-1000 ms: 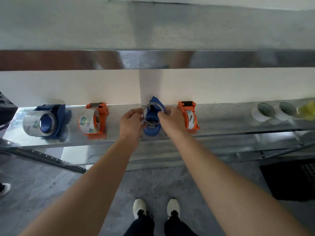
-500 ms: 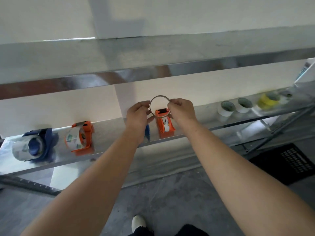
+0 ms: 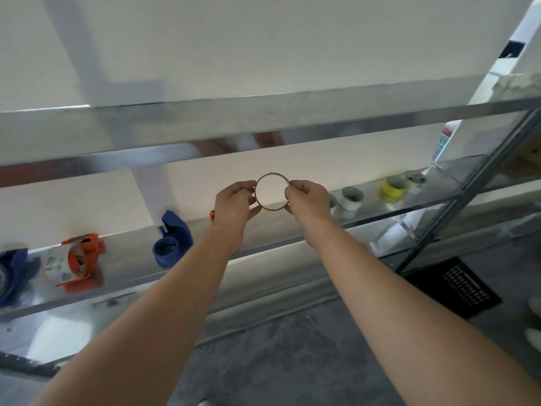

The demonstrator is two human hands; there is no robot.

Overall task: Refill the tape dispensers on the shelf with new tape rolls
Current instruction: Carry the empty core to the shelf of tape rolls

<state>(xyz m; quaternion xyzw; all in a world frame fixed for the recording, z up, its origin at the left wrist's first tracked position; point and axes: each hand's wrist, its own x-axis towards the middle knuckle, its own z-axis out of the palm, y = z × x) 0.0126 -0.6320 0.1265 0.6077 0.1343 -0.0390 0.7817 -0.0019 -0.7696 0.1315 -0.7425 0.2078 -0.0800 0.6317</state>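
I hold a thin empty cardboard tape core (image 3: 261, 183) in the air in front of the shelf, my left hand (image 3: 235, 200) pinching its left side and my right hand (image 3: 307, 197) its right side. Below and left on the metal shelf (image 3: 131, 256) stands a blue dispenser (image 3: 171, 240) with a bare hub. Further left sit an orange dispenser (image 3: 80, 260) loaded with tape and another blue dispenser (image 3: 13, 273) at the frame edge. A second orange dispenser (image 3: 212, 215) is almost wholly hidden behind my left wrist. New rolls wait to the right: a white roll (image 3: 351, 197) and a yellow roll (image 3: 392, 189).
An upper shelf rail (image 3: 263, 133) crosses just above my hands. A diagonal shelf post (image 3: 456, 200) stands at the right, with a black floor grate (image 3: 465, 284) beyond it. Grey floor lies below.
Both hands lifted the empty core off the blue dispenser and carried it up and to the right. My view swung right, bringing the new rolls closer to centre.
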